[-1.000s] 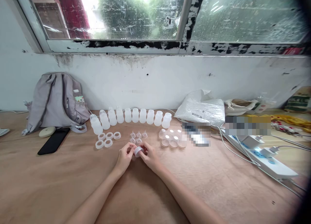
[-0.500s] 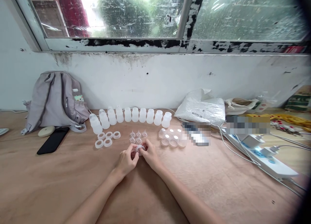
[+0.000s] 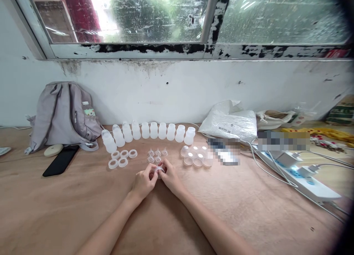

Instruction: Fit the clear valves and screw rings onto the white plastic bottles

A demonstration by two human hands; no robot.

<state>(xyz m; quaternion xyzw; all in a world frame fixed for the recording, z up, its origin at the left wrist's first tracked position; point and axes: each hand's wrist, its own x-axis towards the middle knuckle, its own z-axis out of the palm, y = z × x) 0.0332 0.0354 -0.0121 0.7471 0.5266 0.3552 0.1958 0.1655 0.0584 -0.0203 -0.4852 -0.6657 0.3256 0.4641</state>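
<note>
Translucent white plastic ring (image 3: 159, 169) is being pinched by left (image 3: 145, 181) and right fingertips (image 3: 169, 176). Bare brown wooden tabletop (image 3: 265, 218) is surrounding both wrists.

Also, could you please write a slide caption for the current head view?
Left hand and right hand hold a translucent ring near a row of bottles.
</note>
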